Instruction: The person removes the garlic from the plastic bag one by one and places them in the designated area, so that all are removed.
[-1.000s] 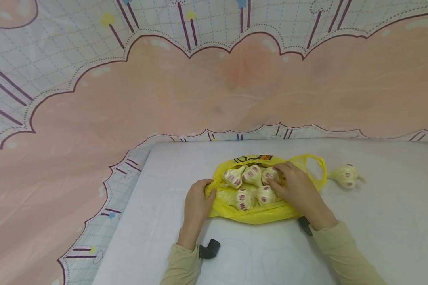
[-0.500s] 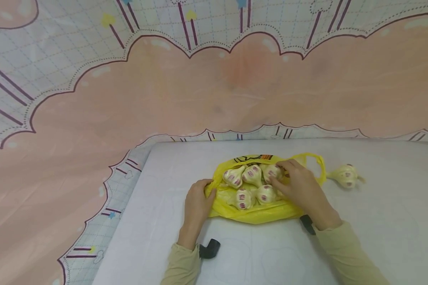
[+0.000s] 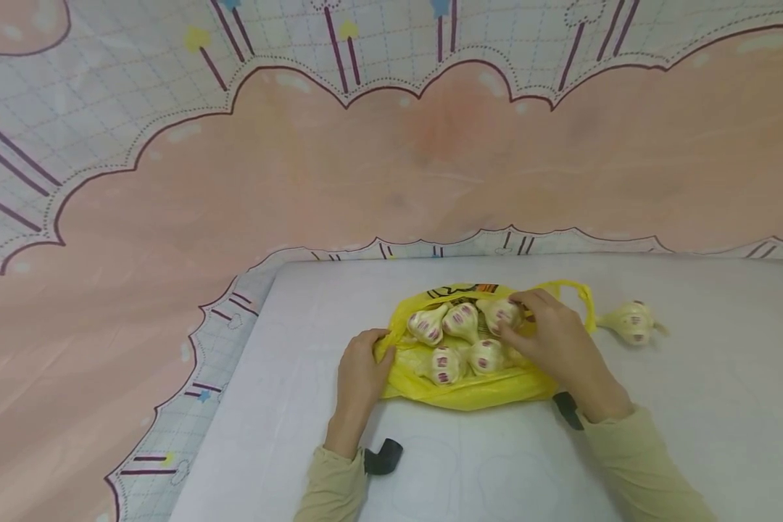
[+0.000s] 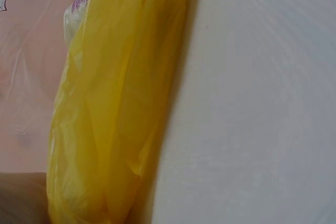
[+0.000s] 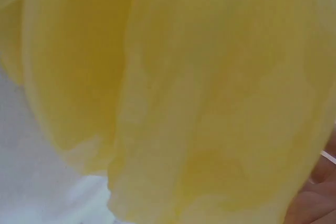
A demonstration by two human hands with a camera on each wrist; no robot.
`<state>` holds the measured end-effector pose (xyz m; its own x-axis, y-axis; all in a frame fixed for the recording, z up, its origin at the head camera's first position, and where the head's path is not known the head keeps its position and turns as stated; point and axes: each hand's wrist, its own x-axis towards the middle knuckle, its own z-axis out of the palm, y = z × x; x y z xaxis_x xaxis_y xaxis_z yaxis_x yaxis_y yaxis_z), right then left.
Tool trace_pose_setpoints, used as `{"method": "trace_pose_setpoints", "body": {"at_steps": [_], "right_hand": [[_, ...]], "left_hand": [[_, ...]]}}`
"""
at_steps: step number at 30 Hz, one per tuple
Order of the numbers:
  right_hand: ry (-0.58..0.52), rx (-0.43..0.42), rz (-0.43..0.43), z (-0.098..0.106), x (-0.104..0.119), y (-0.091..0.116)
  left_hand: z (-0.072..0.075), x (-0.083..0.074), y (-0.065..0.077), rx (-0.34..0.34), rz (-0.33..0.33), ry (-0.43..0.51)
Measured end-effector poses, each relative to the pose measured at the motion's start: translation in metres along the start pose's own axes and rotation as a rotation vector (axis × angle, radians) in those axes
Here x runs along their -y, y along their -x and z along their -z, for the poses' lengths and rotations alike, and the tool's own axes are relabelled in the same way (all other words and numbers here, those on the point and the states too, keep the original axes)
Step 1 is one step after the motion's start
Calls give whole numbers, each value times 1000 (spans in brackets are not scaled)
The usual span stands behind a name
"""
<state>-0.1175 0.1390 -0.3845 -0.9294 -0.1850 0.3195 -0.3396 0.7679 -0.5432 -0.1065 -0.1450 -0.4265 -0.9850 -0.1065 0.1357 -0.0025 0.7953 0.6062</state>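
From the head we see the left hand (image 3: 362,370) pinching the left rim of a yellow bag (image 3: 470,399), while the right hand (image 3: 561,348) pinches a garlic bulb (image 3: 499,313) between thumb and fingers at the bag's open mouth. Four other bulbs (image 3: 446,365) lie inside, and a loose bulb (image 3: 636,323) rests on the white surface (image 3: 470,471), just beside the handle loop (image 3: 590,308). The left wrist shows us what that view hides: the bag's creased near wall, with part of one bulb peeking past it. At the right wrist we find mostly blurred yellow film, bulbs hidden, some of a hand lower right.
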Motion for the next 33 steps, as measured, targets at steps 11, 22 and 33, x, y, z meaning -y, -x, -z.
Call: {"method": "trace_pose_setpoints", "body": {"at_steps": [11, 22, 33], "right_hand": [[16, -39, 61, 9, 0, 1], [46, -38, 58, 26, 1, 2], [68, -83, 87, 39, -2, 6]], "left_hand": [[1, 0, 1, 10, 14, -2], [1, -1, 0, 7, 9, 2], [1, -2, 0, -4, 5, 6]]}}
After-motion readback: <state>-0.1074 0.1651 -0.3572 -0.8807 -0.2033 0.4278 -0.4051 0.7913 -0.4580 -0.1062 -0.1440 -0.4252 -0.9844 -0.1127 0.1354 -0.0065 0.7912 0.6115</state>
